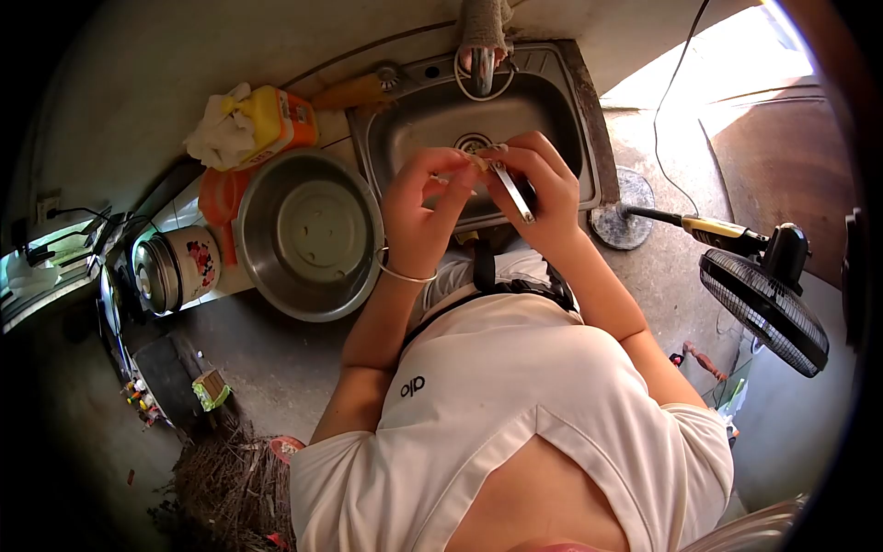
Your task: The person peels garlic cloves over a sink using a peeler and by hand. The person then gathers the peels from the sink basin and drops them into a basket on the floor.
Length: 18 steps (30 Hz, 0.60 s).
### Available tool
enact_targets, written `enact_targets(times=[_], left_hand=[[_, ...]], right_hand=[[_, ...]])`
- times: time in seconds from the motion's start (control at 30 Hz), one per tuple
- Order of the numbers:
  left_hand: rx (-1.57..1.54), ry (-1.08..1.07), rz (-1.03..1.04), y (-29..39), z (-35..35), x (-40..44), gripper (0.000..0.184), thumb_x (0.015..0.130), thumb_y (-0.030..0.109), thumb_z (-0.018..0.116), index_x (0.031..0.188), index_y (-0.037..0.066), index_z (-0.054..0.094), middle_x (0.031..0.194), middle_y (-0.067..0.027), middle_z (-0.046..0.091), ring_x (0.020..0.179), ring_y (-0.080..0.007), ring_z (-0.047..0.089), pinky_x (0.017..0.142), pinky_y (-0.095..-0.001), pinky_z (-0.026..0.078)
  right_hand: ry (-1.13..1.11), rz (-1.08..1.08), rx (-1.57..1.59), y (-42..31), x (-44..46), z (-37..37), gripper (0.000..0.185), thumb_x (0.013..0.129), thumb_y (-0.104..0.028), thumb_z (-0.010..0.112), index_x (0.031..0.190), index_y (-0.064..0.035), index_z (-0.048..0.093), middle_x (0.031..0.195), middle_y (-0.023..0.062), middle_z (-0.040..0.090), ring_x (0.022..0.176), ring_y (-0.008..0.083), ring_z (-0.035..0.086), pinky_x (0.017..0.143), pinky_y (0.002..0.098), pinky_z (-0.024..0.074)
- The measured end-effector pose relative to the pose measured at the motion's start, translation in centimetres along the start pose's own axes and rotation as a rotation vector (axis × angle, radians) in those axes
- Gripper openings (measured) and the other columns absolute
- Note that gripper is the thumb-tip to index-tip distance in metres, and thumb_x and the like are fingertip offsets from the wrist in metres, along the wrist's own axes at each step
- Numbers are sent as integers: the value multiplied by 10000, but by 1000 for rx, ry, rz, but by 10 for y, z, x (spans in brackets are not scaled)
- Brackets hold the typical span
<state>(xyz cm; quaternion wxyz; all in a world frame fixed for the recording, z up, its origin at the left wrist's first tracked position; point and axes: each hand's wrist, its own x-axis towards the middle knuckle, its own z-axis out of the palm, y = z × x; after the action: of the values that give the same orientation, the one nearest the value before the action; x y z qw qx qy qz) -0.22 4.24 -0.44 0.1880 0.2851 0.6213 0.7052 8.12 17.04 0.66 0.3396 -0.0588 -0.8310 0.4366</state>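
Above the near part of the steel sink (405, 133), my two hands meet at the fingertips. My left hand (428, 189), with a bangle on its wrist, pinches a small pale piece (475, 162) whose kind I cannot make out. In my right hand (543, 189) is a slim, flat silver metal tool (512, 191), slanting down with its lower end free. Its upper end reaches the small piece and is partly hidden by my fingers. The drain (474, 143) shows just beyond my hands.
Left of the sink stands a large metal basin (267, 267) holding some liquid. Near it are a yellow-orange bottle (280, 120), a red plastic scoop (221, 196) and a flowered container (196, 262). A cloth-wrapped faucet (482, 69) overhangs the sink. At right is a black fan (763, 308).
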Motion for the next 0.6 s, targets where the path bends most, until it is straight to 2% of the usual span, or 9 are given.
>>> enact_targets(times=[0.2,0.3,0.6], left_hand=[[291,-14,104,14,3,-6,125,852,63,592,969,20,595,929,-82,612,800,-161,622,646,-258,544],[294,-35,110,14,2,-9,123,861,65,578,972,15,592,923,-92,609,787,-195,623,639,-273,550],[351,-53,112,13,-6,-13,98,861,55,570,946,15,599,905,-102,620,765,-207,634,636,-276,549]], right_hand=[[-19,-201,-205,1,-4,-3,460,572,5,679,1018,-77,595,893,65,550,701,232,600,549,315,502],[-15,-247,-254,5,-6,-2,462,564,-26,680,1016,-78,599,887,60,548,706,223,601,542,317,502],[-124,-397,-346,10,-12,-4,439,579,-72,653,1013,-37,597,902,52,554,720,190,596,528,294,509]])
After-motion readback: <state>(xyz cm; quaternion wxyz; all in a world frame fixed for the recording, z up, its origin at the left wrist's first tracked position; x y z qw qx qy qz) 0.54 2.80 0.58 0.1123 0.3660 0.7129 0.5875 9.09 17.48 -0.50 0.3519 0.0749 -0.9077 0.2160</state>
